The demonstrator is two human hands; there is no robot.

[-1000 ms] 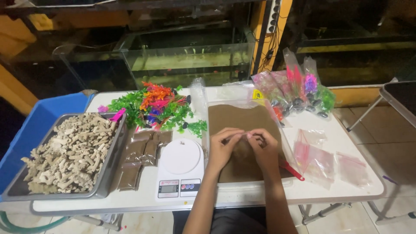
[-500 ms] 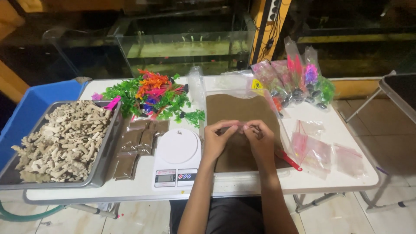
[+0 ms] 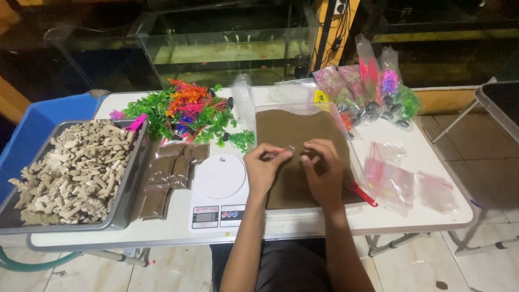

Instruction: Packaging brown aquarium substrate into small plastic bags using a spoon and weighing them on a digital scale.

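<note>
My left hand (image 3: 263, 170) and my right hand (image 3: 323, 172) are side by side over a clear tray of brown powder (image 3: 294, 135) in the middle of the white table (image 3: 346, 219). Between their fingertips both pinch a small clear zip bag with a red strip (image 3: 289, 151), which is hard to make out. A white digital kitchen scale (image 3: 219, 189) stands just left of my left hand. A red scoop handle (image 3: 359, 192) lies at the tray's right edge beside my right wrist.
A metal tray of pale coral-like pieces (image 3: 70, 173) sits at the left over a blue tub (image 3: 43, 121). Small filled brown packets (image 3: 170, 176) lie beside the scale. Plastic aquarium plants (image 3: 186, 111), bagged plants (image 3: 373, 86) and empty clear bags (image 3: 400, 178) surround the tray. Glass tanks (image 3: 227, 48) stand behind.
The hands stay together over the brown tray, fingers shifting slightly on the small bag. The camera view drifts a little; nothing on the table has moved.
</note>
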